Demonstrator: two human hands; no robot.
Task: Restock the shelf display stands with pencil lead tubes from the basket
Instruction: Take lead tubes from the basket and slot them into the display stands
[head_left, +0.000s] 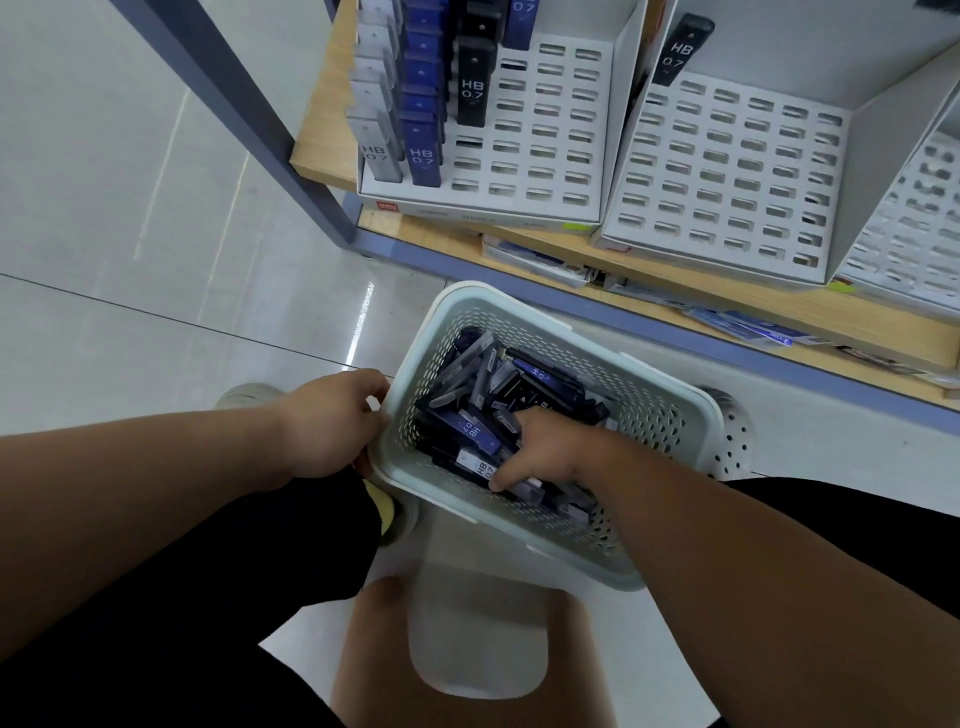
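A pale green perforated basket (670, 410) sits low in front of me, holding several loose black, blue and grey pencil lead tubes (470, 428). My left hand (324, 423) grips the basket's left rim. My right hand (540, 449) reaches down into the pile, its fingers curled among the tubes; which tube they hold is hidden. On the shelf, the left white display stand (561, 130) carries rows of grey, blue and black tubes on its left side. The middle stand (727, 171) holds one black tube (678, 52).
The wooden shelf (675, 291) has a blue-grey metal post (249, 104) at its left. A third slotted stand (914, 228) is at the right edge. Flat packets lie on the lower shelf. My knees and shoes are below the basket on the glossy tiled floor.
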